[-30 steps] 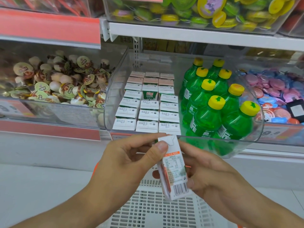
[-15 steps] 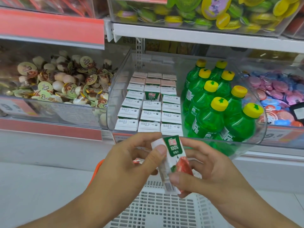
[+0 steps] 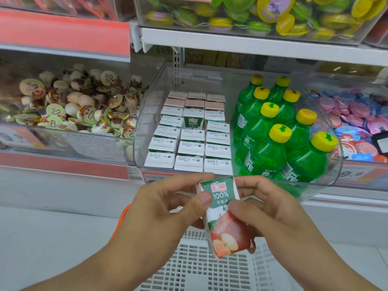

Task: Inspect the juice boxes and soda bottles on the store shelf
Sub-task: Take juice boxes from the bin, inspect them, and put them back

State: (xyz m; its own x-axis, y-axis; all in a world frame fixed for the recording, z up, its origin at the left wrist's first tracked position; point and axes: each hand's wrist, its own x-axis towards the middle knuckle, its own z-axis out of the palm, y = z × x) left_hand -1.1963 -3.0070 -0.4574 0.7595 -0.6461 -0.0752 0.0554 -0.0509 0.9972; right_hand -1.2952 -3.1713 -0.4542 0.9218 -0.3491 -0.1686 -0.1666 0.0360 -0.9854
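Note:
I hold a small apple juice box [image 3: 225, 219] in front of the shelf, its green-and-red front facing me. My left hand [image 3: 165, 208] pinches its upper left edge with the thumb on the front. My right hand [image 3: 270, 211] grips its right side, thumb on the front. Behind it a clear plastic bin [image 3: 144, 114] holds three rows of juice boxes [image 3: 192, 141] on the left, white tops up. Several green soda bottles [image 3: 275, 131] with yellow caps stand in the bin's right half.
A bin of round-lidded snack cups [image 3: 71, 106] lies to the left, a bin of pink and blue sweets [image 3: 357, 122] to the right. The upper shelf [image 3: 252, 42] carries yellow and green toys. A white perforated basket [image 3: 201, 267] with an orange handle sits below my hands.
The juice box has been turned in my hands from its barcode side to its printed front. Both hands kept hold of it.

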